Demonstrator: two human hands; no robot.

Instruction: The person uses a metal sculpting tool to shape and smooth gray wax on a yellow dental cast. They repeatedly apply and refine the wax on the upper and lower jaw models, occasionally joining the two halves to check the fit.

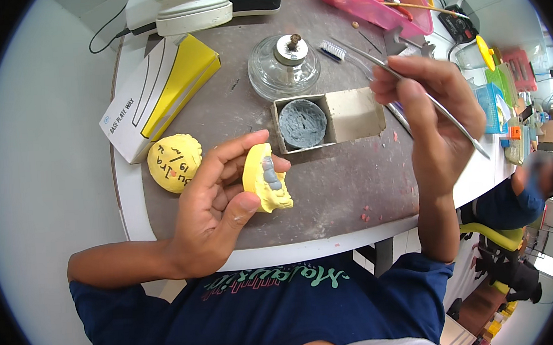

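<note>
Between the thumb and fingers of my left hand point(211, 206) is a yellow plaster dental model point(261, 177), held up above the table. Grey-blue wax teeth point(271, 175) sit along one side of it. My right hand point(435, 107), raised at the right, pinches a thin metal wax carver point(449, 115) that lies slantwise across the fingers. Between the hands, a small open box point(277, 134) holds a round cake of grey-blue wax point(302, 123). A second yellow plaster model point(175, 163), with handwriting on its base, lies left of my left hand.
Behind the wax box stands a glass spirit lamp point(283, 69); no flame shows. A brush point(333, 50) lies beside it. A white and yellow carton point(162, 94) rests at the left. A pink tool basket point(380, 5) stands at the far right. Another person point(509, 201) sits in the right background.
</note>
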